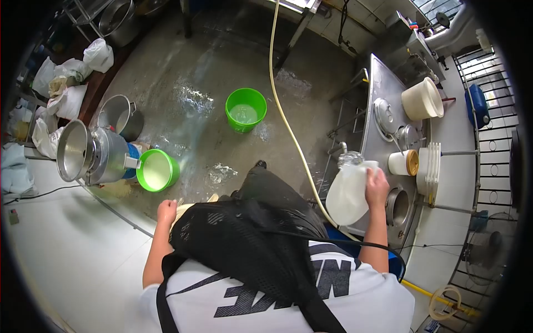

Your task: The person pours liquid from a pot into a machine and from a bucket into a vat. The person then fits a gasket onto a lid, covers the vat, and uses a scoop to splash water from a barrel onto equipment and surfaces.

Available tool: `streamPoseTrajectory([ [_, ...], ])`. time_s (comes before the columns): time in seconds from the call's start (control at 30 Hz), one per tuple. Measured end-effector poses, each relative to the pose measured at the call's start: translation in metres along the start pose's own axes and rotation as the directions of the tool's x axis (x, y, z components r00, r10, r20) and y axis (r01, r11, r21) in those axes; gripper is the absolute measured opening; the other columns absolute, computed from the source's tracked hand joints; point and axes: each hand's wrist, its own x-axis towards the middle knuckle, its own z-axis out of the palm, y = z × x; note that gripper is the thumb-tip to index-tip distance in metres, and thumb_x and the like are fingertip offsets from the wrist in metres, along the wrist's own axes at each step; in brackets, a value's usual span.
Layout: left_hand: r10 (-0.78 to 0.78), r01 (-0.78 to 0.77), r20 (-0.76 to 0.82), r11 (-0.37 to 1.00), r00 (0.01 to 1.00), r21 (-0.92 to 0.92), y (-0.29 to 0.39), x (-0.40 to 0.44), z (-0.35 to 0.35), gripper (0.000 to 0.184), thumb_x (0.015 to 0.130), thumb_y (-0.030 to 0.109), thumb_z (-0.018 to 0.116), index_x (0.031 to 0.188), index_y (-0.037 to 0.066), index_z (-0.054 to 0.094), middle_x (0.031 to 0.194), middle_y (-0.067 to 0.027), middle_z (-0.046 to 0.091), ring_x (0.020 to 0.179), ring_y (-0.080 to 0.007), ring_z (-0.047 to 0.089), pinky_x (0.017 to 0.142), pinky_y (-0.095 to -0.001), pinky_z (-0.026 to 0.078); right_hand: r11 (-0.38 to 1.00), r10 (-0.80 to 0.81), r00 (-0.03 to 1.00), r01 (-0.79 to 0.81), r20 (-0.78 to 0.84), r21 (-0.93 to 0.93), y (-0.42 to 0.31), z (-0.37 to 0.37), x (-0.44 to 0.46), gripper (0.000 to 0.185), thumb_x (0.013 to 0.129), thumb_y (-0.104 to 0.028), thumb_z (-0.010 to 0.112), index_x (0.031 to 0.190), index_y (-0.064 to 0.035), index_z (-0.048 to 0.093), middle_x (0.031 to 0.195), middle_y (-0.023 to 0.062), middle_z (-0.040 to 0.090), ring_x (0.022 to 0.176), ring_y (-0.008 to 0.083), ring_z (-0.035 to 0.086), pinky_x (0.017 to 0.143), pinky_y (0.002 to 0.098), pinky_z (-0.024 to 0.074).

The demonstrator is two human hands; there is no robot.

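The right hand (377,187), right of the middle of the frame, has its fingers curled round the side of a white jug (347,200). The jug is to the left of that hand and touches it, and it hides a bit of the metal table (377,77). Something clear and shiny is at the jug's top; it is too blurry to tell what. The left hand (166,212), left of the middle and low down, is curled up like a fist. It is right beside a cream-coloured thing (183,210), but I can't tell if it has hold of it. The black cloth (233,227) hides part of that thing. A green bucket (175,171) with milky stuff inside stands just above the left hand.
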Motion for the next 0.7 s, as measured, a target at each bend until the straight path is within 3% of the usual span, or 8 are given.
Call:
streamPoseTrajectory([
  [0.2,-0.077,0.04,-0.15,0.971,0.986,-0.237,0.07,0.049,-0.026,0.037,0.1,0.034,0.064,0.097,-0.003,0.071,0.068,-0.0102,0.067,0.059,-0.0184,0.065,0.063,-0.035,0.052,0.965,0.016,0.74,0.164,0.672,-0.204,-0.045,0.169,0.162,0.05,0.087,-0.042,0.073,0.109,0.0031,0.072,0.114,0.0292,0.07,0.11,0.0418,0.068,0.092,0.0501,0.0551],
  [0.3,0.066,-0.123,-0.259,0.969,0.964,-0.212,0.099,0.104,-0.035,0.036,0.101,0.032,0.064,0.103,-0.003,0.07,0.075,-0.0097,0.069,0.063,-0.0163,0.064,0.063,-0.0332,0.052,0.868,-0.064,0.693,0.394,0.718,-0.303,-0.081,0.22,0.274,0.046,0.084,-0.042,0.074,0.11,-0.0035,0.076,0.116,0.0206,0.073,0.107,0.0368,0.071,0.094,0.0463,0.0573],
  [0.37,0.093,-0.131,-0.185,0.97,0.978,-0.203,0.138,0.125,-0.063,0.035,0.101,0.031,0.064,0.106,-0.003,0.069,0.08,-0.0102,0.07,0.067,-0.0169,0.066,0.065,-0.0326,0.052,0.826,-0.092,0.742,0.429,0.664,-0.365,-0.07,0.225,0.36,0.045,0.085,-0.045,0.075,0.1,-0.0032,0.079,0.109,0.0218,0.074,0.101,0.0386,0.072,0.091,0.0453,0.0577],
  [0.5,0.061,-0.127,-0.24,0.954,0.969,-0.272,0.203,0.155,-0.087,0.035,0.102,0.03,0.063,0.105,-0.004,0.07,0.08,-0.0096,0.069,0.073,-0.0178,0.067,0.07,-0.0339,0.052,0.91,0.163,0.893,0.029,0.42,-0.415,-0.03,0.109,0.474,0.043,0.09,-0.04,0.072,0.114,-0.0041,0.073,0.123,0.0191,0.071,0.115,0.0366,0.068,0.097,0.0483,0.0535],
  [0.57,0.006,-0.066,-0.251,0.97,0.968,-0.234,0.21,0.168,-0.083,0.034,0.102,0.03,0.062,0.105,-0.004,0.07,0.079,-0.0108,0.069,0.073,-0.0185,0.067,0.071,-0.0355,0.053,0.918,0.27,0.931,-0.173,0.245,-0.356,0.01,0.085,0.494,0.048,0.092,-0.042,0.069,0.117,-0.0011,0.071,0.126,0.0254,0.068,0.12,0.0403,0.064,0.099,0.048,0.0514],
  [0.63,-0.016,-0.024,-0.218,0.983,0.976,-0.181,0.217,0.175,-0.081,0.035,0.1,0.031,0.064,0.106,-0.003,0.071,0.082,-0.013,0.071,0.074,-0.0202,0.068,0.072,-0.0363,0.053,0.949,0.181,0.982,-0.159,0.055,-0.274,0.054,0.069,0.482,0.059,0.096,-0.052,0.057,0.12,0.0008,0.067,0.123,0.029,0.067,0.12,0.0466,0.061,0.101,0.053,0.0477],
  [0.67,0.01,-0.033,-0.194,0.992,0.981,-0.118,0.219,0.177,-0.077,0.035,0.099,0.031,0.065,0.106,-0.002,0.071,0.085,-0.0148,0.072,0.076,-0.0232,0.069,0.074,-0.0375,0.054,0.884,0.076,0.995,-0.038,0.063,-0.466,0.077,0.067,0.471,0.059,0.097,-0.053,0.056,0.12,0.0006,0.066,0.12,0.0299,0.067,0.117,0.0487,0.06,0.1,0.0553,0.0472],
  [0.7,0.034,-0.043,-0.169,0.998,0.985,-0.054,0.217,0.18,-0.071,0.035,0.098,0.032,0.066,0.106,-0.001,0.071,0.087,-0.0165,0.073,0.078,-0.0263,0.071,0.075,-0.0387,0.054,0.92,0.211,0.966,-0.249,-0.152,-0.304,0.104,0.073,0.456,0.055,0.097,-0.051,0.057,0.119,-0.0012,0.066,0.117,0.0301,0.067,0.112,0.0501,0.061,0.096,0.0565,0.0487],
])
